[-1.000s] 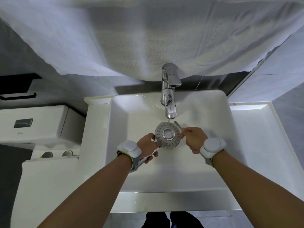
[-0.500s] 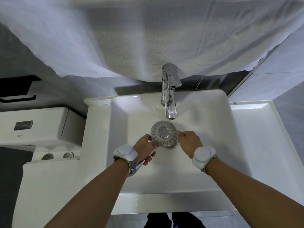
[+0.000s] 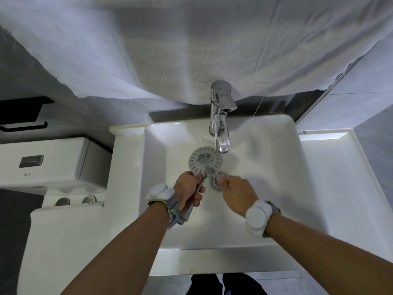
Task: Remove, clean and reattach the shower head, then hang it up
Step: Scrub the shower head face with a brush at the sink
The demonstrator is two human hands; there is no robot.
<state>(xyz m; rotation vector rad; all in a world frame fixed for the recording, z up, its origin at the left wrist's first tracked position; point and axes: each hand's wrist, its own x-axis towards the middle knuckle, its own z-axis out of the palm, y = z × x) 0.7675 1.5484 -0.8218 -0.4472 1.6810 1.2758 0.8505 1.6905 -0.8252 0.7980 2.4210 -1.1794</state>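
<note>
Shower head (image 3: 205,160) sits over the sink (image 3: 265,188), just left of the tap (image 3: 221,124), face up, handle running back toward the person. Left hand (image 3: 189,188) wraps the handle; right hand (image 3: 236,193), fingers loosely curled, holding nothing visible, reaches just beside its neck.

The left hand (image 3: 189,191) covers most of the handle of the shower head (image 3: 205,160) — only its lower end shows. The right hand (image 3: 236,193) hides part of the drain (image 3: 215,183); what its blurred fingertips touch cannot be told. The white cloth (image 3: 191,45) hides the wall behind the tap (image 3: 221,116), and the toilet tank (image 3: 42,160) is cut by the left edge.
</note>
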